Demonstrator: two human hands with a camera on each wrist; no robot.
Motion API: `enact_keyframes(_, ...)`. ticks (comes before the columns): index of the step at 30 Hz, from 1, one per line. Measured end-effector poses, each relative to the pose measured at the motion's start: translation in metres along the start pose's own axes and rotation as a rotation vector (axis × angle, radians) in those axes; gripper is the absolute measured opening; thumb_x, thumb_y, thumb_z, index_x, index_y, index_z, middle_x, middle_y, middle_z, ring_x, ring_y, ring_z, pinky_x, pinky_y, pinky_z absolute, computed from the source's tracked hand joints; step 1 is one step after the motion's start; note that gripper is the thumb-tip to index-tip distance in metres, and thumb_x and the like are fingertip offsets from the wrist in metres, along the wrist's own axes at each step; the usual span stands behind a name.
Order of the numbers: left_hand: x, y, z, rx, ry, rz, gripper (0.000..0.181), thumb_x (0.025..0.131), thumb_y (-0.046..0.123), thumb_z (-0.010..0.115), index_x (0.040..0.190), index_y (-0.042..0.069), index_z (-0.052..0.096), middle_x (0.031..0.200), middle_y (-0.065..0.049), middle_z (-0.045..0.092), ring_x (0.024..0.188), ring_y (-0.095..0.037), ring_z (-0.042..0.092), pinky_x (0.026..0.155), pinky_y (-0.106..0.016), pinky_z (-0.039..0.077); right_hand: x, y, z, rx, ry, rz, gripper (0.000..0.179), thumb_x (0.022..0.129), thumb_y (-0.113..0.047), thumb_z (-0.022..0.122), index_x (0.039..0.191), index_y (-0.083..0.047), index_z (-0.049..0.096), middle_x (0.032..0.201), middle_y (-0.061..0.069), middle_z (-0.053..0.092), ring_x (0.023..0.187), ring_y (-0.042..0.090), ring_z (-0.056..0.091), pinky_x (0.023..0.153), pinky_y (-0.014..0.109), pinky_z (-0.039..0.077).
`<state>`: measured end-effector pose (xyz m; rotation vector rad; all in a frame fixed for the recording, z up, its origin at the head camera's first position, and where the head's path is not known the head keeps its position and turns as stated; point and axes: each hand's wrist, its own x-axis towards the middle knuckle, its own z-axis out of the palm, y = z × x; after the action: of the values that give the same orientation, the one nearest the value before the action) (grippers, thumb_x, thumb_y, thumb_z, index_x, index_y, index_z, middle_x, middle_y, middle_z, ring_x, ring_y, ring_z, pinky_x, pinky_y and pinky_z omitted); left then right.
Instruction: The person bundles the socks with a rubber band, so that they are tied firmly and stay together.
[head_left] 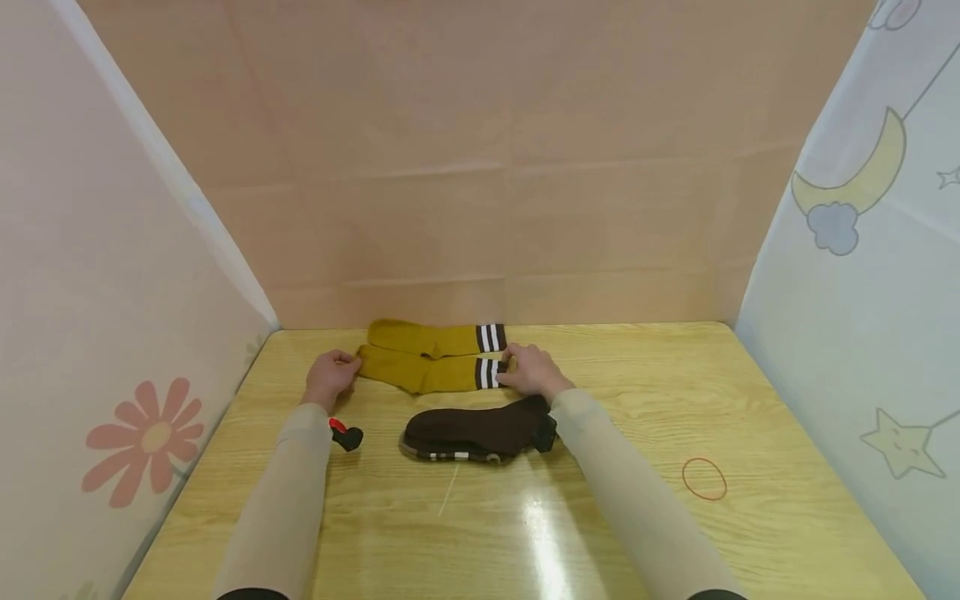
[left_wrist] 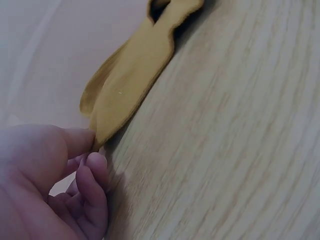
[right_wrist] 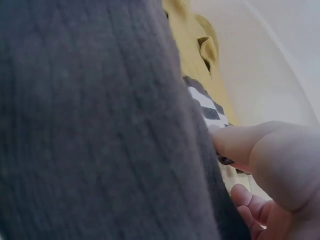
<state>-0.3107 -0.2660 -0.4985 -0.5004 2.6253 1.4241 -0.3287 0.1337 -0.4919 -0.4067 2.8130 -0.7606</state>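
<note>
Two mustard socks with dark, white-striped cuffs lie flat side by side at the back of the table, toes to the left. My left hand [head_left: 332, 377] pinches the toe of the nearer mustard sock [head_left: 405, 370] between thumb and fingers; the left wrist view shows the toe tip in that pinch. At the other end, my right hand [head_left: 534, 370] holds the same sock's cuff, the thumb on top of a white stripe [right_wrist: 202, 97]. Just behind lies the farther mustard sock [head_left: 405, 335], touched by neither hand.
Dark brown socks [head_left: 472, 427] lie stacked in front, close to the right forearm, filling much of the right wrist view. A small black and red item [head_left: 348, 437] sits partly behind the left sleeve. A thin red ring [head_left: 704, 479] lies at right. Walls enclose the table's back and sides.
</note>
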Motion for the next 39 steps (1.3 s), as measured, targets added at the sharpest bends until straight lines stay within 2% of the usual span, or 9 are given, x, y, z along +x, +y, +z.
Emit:
enact_keyframes(2, 0.001, 0.0, -0.001, -0.067, -0.018, -0.018, 0.036, 0.107, 0.031, 0.06, 0.128, 0.002, 0.06, 0.076, -0.001, 0.062, 0.061, -0.013, 0.06, 0.06, -0.028, 0.052, 0.0, 0.001, -0.001, 0.014, -0.004, 0.0, 0.032, 0.098, -0.036, 0.075, 0.121, -0.015, 0.065, 0.103, 0.009, 0.062, 0.087, 0.027, 0.052, 0.078, 0.042, 0.044)
enact_keyframes(6, 0.001, 0.0, -0.002, -0.166, -0.031, -0.034, 0.038, 0.109, 0.03, 0.058, 0.132, 0.001, 0.059, 0.085, -0.001, 0.059, 0.063, -0.01, 0.059, 0.063, -0.025, 0.054, 0.0, 0.002, -0.003, 0.063, -0.006, -0.001, 0.025, 0.098, -0.031, 0.075, 0.113, -0.014, 0.065, 0.096, 0.009, 0.061, 0.082, 0.027, 0.053, 0.075, 0.041, 0.044)
enact_keyframes(12, 0.001, -0.002, -0.005, -0.213, -0.022, -0.071, 0.04, 0.109, 0.033, 0.057, 0.134, 0.001, 0.059, 0.089, -0.003, 0.059, 0.063, -0.01, 0.062, 0.062, -0.023, 0.055, -0.001, -0.001, -0.005, 0.191, -0.039, 0.02, 0.019, 0.098, -0.021, 0.076, 0.11, -0.01, 0.065, 0.098, 0.008, 0.064, 0.082, 0.025, 0.058, 0.07, 0.036, 0.048)
enact_keyframes(16, 0.001, -0.006, -0.008, -0.234, -0.014, -0.074, 0.04, 0.109, 0.031, 0.059, 0.135, 0.002, 0.061, 0.092, -0.004, 0.063, 0.068, -0.011, 0.067, 0.062, -0.023, 0.056, 0.001, -0.001, -0.004, 0.218, -0.048, 0.031, 0.028, 0.098, -0.019, 0.076, 0.121, -0.008, 0.065, 0.107, 0.009, 0.065, 0.09, 0.025, 0.06, 0.079, 0.039, 0.052)
enact_keyframes(20, -0.001, -0.01, -0.01, -0.285, -0.011, -0.077, 0.038, 0.107, 0.028, 0.063, 0.134, 0.002, 0.061, 0.09, -0.002, 0.068, 0.07, -0.011, 0.07, 0.062, -0.023, 0.056, 0.002, 0.0, -0.004, 0.211, -0.045, 0.037, 0.036, 0.098, -0.02, 0.076, 0.13, -0.007, 0.064, 0.109, 0.008, 0.064, 0.092, 0.024, 0.059, 0.086, 0.041, 0.051)
enact_keyframes(24, -0.004, -0.012, -0.008, -0.332, -0.002, -0.092, 0.036, 0.106, 0.026, 0.065, 0.133, 0.002, 0.061, 0.085, -0.001, 0.07, 0.069, -0.01, 0.07, 0.061, -0.021, 0.054, 0.001, 0.0, -0.002, 0.235, -0.047, 0.035, 0.026, 0.097, -0.018, 0.077, 0.119, -0.007, 0.068, 0.101, 0.007, 0.064, 0.084, 0.023, 0.059, 0.076, 0.038, 0.052)
enact_keyframes(28, -0.005, -0.013, -0.007, -0.345, 0.017, -0.112, 0.036, 0.106, 0.025, 0.066, 0.134, 0.003, 0.062, 0.084, 0.001, 0.069, 0.069, -0.01, 0.069, 0.061, -0.021, 0.053, 0.001, -0.001, 0.0, 0.259, -0.034, 0.041, 0.013, 0.096, -0.017, 0.077, 0.103, -0.009, 0.069, 0.095, 0.005, 0.066, 0.078, 0.021, 0.06, 0.067, 0.033, 0.05)
enact_keyframes(31, -0.005, -0.013, -0.006, -0.346, 0.02, -0.111, 0.037, 0.106, 0.022, 0.065, 0.138, 0.003, 0.061, 0.082, 0.001, 0.068, 0.067, -0.009, 0.066, 0.06, -0.021, 0.052, 0.001, -0.001, 0.001, 0.271, -0.011, 0.05, 0.01, 0.096, -0.017, 0.076, 0.098, -0.01, 0.069, 0.093, 0.005, 0.066, 0.075, 0.021, 0.059, 0.064, 0.033, 0.05)
enact_keyframes(39, -0.004, -0.009, -0.006, -0.306, -0.022, -0.084, 0.04, 0.109, 0.023, 0.055, 0.143, 0.001, 0.059, 0.078, 0.002, 0.062, 0.063, -0.011, 0.058, 0.06, -0.022, 0.051, -0.001, -0.003, 0.001, 0.349, 0.053, 0.063, 0.013, 0.099, -0.017, 0.073, 0.103, -0.007, 0.067, 0.1, 0.011, 0.065, 0.078, 0.023, 0.056, 0.067, 0.034, 0.048)
